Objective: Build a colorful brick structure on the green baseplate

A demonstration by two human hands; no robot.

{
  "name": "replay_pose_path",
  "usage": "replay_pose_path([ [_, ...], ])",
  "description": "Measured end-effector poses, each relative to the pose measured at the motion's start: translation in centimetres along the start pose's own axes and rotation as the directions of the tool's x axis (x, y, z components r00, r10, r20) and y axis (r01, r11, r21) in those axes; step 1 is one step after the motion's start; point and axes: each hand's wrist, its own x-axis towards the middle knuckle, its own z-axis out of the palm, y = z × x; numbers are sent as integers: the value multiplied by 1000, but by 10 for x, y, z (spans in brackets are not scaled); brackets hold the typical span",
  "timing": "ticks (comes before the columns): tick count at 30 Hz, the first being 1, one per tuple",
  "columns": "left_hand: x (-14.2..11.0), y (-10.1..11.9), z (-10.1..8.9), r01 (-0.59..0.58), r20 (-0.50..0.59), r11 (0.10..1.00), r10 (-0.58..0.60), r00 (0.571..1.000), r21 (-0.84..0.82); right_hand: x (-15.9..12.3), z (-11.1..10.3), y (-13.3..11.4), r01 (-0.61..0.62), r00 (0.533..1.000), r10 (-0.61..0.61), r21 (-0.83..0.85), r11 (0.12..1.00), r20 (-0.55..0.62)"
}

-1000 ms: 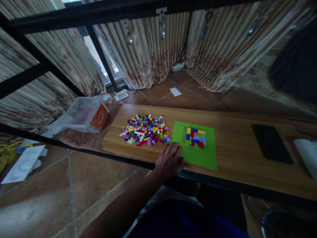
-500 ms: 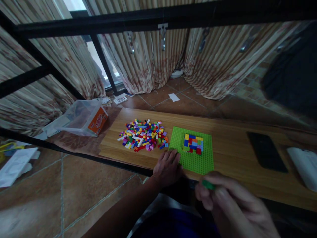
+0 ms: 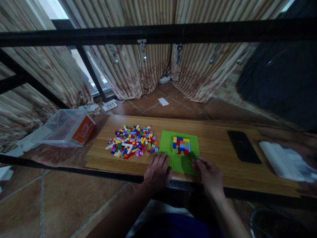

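Observation:
A light green studded baseplate (image 3: 164, 140) lies on the board, with a block of yellow, blue, red and light-blue toy bricks (image 3: 182, 145) built on it. My left hand (image 3: 158, 172) rests at the plate's lower left corner, fingers stretched out flat and holding nothing. Over the plate's lower right edge, my right hand (image 3: 210, 173) pinches a small dark green toy brick (image 3: 196, 158). Fingers partly hide this brick. Left of the plate spreads a loose pile of mixed-colour bricks (image 3: 133, 140).
A clear plastic bin (image 3: 61, 127) with an orange label stands at the left end. Right of the plate lie a dark phone-like slab (image 3: 244, 147) and a white package (image 3: 282, 160). A black metal bar (image 3: 158, 34) crosses beyond the wooden board (image 3: 213, 132), before striped curtains.
My right hand has moved forward and down from close to the camera to the plate's right edge, still pinching the green brick. My left hand stays at the plate; the view has shifted.

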Motion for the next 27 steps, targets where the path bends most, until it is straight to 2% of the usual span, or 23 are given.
replay_pose_path([
  [3,1,0,0,2,8,1000,-2,1000,5,9,10,3,105,994,-107,-178,978,-3],
  [7,1,-1,-1,1,29,1000,-1,1000,0,14,18,3,250,957,-291,-476,843,-12],
  [11,1,-1,-2,-2,42,1000,2,999,1,14,22,3,255,938,-345,-608,751,-32],
  [18,1,0,-1,-3,35,1000,2,999,14,13,25,4,288,925,-380,-689,665,20],
  [27,1,1,-1,5,33,1000,-5,999,10,22,15,2,312,942,-316,-636,706,110],
])
